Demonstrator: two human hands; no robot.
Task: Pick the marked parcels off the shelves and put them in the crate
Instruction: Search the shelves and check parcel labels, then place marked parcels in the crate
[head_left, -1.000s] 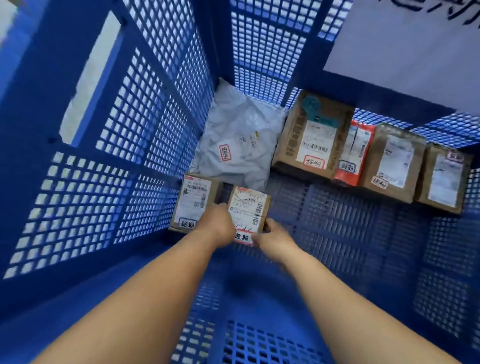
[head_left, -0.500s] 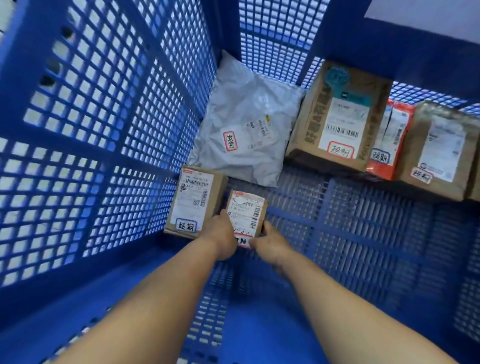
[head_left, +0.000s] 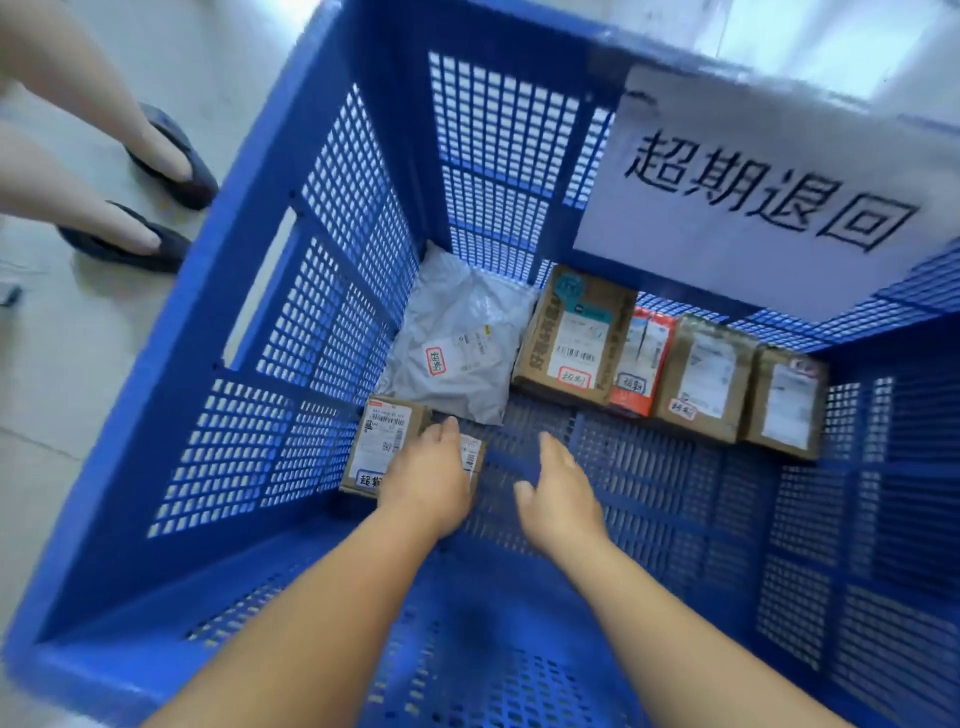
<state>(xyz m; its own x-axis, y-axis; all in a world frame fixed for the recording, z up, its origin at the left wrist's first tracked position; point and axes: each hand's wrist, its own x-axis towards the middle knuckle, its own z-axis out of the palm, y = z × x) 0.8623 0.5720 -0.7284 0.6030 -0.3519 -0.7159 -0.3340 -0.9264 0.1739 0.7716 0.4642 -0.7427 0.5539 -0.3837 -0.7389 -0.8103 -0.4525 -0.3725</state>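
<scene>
While left hand (head_left: 427, 480) perhaps rests on small box (head_left: 471, 457) | right hand (head_left: 558, 499) spread | neighbour box (head_left: 382, 441) touching

Counted one blue crate (head_left: 249, 395). Inside, five brown cardboard boxes: a first (head_left: 382, 441) by the left wall, a small second (head_left: 474, 457) mostly hidden under a hand, and a third (head_left: 574, 335), fourth (head_left: 704, 376) and fifth (head_left: 787, 402) along the far wall. Also one grey mailer bag (head_left: 460, 345) and one red parcel (head_left: 641, 358). Seven parcels altogether. One white paper sign (head_left: 769, 192). Two hands, left (head_left: 426, 480) and right (head_left: 558, 499). Two dark shoes (head_left: 171, 156) outside.
</scene>
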